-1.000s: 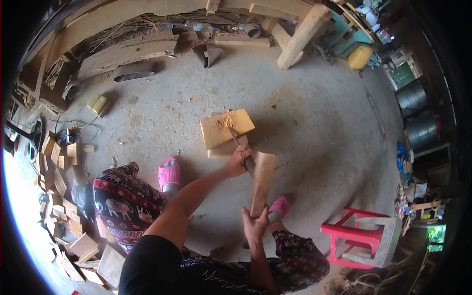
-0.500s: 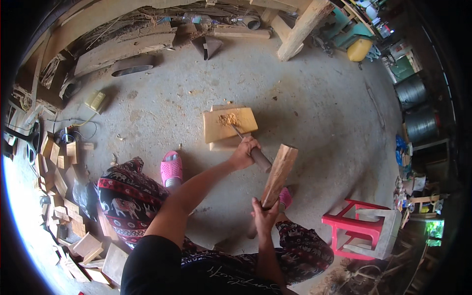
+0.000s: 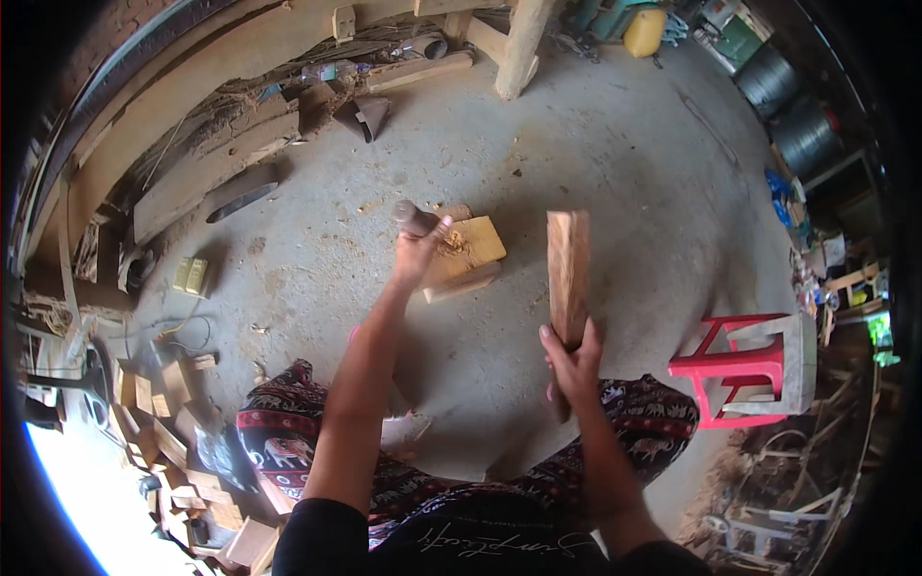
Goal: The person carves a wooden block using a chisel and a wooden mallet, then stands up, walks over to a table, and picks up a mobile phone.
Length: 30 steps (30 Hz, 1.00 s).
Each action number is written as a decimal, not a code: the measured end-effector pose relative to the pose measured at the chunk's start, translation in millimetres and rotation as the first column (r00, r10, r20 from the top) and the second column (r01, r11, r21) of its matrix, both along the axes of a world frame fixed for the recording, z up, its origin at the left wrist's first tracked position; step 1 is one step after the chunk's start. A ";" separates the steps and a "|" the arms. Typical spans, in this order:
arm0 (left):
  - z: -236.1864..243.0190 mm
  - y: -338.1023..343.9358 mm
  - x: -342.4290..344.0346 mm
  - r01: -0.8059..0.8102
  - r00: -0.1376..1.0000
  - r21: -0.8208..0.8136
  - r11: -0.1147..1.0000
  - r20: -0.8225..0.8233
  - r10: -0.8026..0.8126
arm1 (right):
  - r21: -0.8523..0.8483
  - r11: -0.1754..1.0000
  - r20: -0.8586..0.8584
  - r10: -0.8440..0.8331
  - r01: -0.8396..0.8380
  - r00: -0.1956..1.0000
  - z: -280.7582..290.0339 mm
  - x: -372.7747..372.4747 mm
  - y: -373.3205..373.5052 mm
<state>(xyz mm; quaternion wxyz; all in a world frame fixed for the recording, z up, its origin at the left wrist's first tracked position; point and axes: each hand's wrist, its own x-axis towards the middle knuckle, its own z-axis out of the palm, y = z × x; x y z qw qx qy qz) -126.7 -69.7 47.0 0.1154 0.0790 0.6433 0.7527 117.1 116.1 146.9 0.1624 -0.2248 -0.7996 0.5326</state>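
A light yellow wooden block (image 3: pixel 482 237) with shavings on it rests on another wooden piece (image 3: pixel 461 284) on the concrete floor. My left hand (image 3: pixel 418 248) is closed around the thick brown handle (image 3: pixel 409 217) of a chisel over the block's left side; the handle's end faces up toward me and the blade is hidden. My right hand (image 3: pixel 574 357) grips an upright, rough wooden club (image 3: pixel 568 259) to the right of the block, apart from the chisel.
A red plastic stool (image 3: pixel 711 365) stands at my right. Cut offcuts (image 3: pixel 173 442) pile at left, near cords and a yellowish box (image 3: pixel 190 276). Boards (image 3: pixel 211 163) and a wooden post (image 3: pixel 519 58) line the back. Metal drums (image 3: pixel 797 134) and a yellow container (image 3: pixel 643 34) sit back right.
My left hand has moved forward and left, turning the chisel handle upright over the block. The club in my right hand has lifted and turned more upright. My view has shifted.
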 end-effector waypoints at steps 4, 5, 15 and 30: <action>-13.5 -10.6 -6.6 -0.385 0.883 0.203 0.900 0.364 0.295 | 0.030 0.984 0.197 0.167 -0.176 0.966 50.7 -16.1 15.8; -18.6 -9.5 -5.4 -0.451 0.863 0.242 0.859 0.365 0.350 | -0.014 0.978 0.193 0.208 -0.209 0.959 60.3 -19.7 19.3; -20.9 19.0 13.2 -0.470 0.875 0.099 0.877 0.181 0.448 | -0.352 0.925 0.244 0.238 -0.143 0.940 61.1 -7.2 20.6; -32.1 159.8 49.1 0.298 0.953 -0.334 0.894 0.163 -0.256 | -0.862 0.480 -0.245 -0.111 -0.164 0.963 139.7 46.9 128.7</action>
